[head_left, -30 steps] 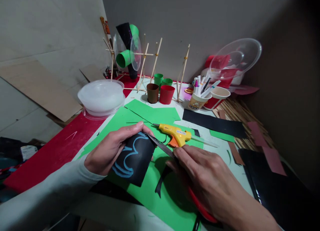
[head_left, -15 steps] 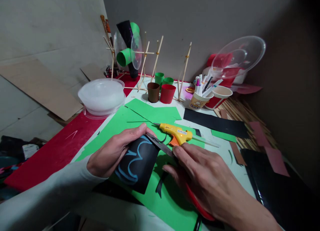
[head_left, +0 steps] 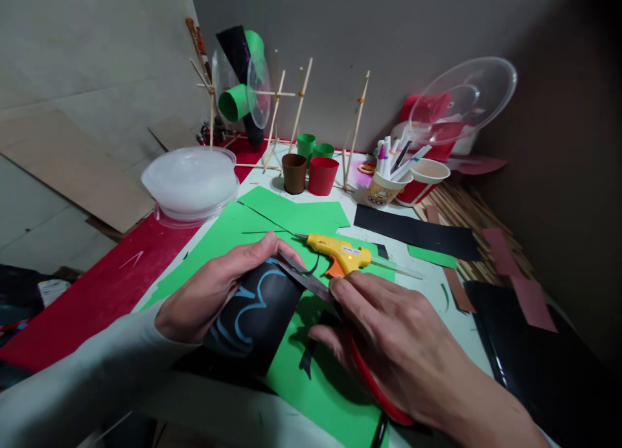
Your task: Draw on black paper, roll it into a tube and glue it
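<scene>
My left hand (head_left: 218,283) grips a curled piece of black paper (head_left: 265,312) with blue wavy lines drawn on it, thumb on top near its upper edge. Red-handled scissors (head_left: 372,377) are in my right hand (head_left: 389,338), their grey blades lying along the paper's top edge by my left fingertips. A thin black strip curls up beside the blades. Beneath both hands spreads a sheet of green paper (head_left: 325,409), with a small black scrap (head_left: 306,360) on it. Just beyond the blades lies a yellow glue gun (head_left: 340,254) with an orange trigger.
Brown (head_left: 294,176) and red paper cups (head_left: 323,177) stand behind, with green ones. Stick frames and a paper wheel (head_left: 238,101) rise at the back. Plastic lids (head_left: 189,182) are stacked left; a marker cup (head_left: 383,192), black strip (head_left: 415,231) and wooden sticks lie right.
The view has shifted slightly, so things sit a little further left and higher. The paper in my left hand has tilted slightly; the scissors stay at its top edge.
</scene>
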`<state>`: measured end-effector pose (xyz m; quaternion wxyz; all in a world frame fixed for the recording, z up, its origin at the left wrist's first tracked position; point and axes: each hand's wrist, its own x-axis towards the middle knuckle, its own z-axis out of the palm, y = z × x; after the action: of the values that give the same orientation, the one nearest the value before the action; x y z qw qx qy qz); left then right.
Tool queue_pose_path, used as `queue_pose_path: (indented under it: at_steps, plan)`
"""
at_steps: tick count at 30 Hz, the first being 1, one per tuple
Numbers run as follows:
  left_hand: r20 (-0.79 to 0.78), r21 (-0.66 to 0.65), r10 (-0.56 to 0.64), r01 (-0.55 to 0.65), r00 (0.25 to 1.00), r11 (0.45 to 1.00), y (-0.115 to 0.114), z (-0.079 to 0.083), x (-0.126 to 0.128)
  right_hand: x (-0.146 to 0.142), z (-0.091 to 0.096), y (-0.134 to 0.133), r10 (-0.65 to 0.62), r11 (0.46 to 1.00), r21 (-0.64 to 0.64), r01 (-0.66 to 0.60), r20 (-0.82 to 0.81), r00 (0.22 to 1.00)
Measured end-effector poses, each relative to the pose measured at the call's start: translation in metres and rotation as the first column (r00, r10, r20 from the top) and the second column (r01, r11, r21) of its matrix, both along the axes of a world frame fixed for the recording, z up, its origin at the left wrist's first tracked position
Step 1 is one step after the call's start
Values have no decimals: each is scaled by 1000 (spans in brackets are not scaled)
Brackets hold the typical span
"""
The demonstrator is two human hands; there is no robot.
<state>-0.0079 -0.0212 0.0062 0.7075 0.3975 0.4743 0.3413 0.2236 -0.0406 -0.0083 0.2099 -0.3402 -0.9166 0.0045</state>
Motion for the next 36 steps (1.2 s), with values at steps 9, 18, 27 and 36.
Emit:
queue_pose_path:
  at_steps: [9, 18, 27, 36]
  plan:
    - [-21, -10, 20, -20, 1000, 1000, -1, 4, 3, 0, -1, 0, -6, 1000, -15, 6, -3, 1000]
    - [27, -50, 11, -10, 1000, 999, -1, -2, 4, 4, -1, -1, 36, 999, -39, -34, 33, 999]
    - [185, -94, -28, 46, 982, 994, 5, 5, -1, 4, 3, -2, 18, 999, 28, -19, 30, 999]
    - [351, -158, -20, 80, 936, 984, 9, -4, -9, 2, 12, 6, -159, 961, -264, 77, -304, 939]
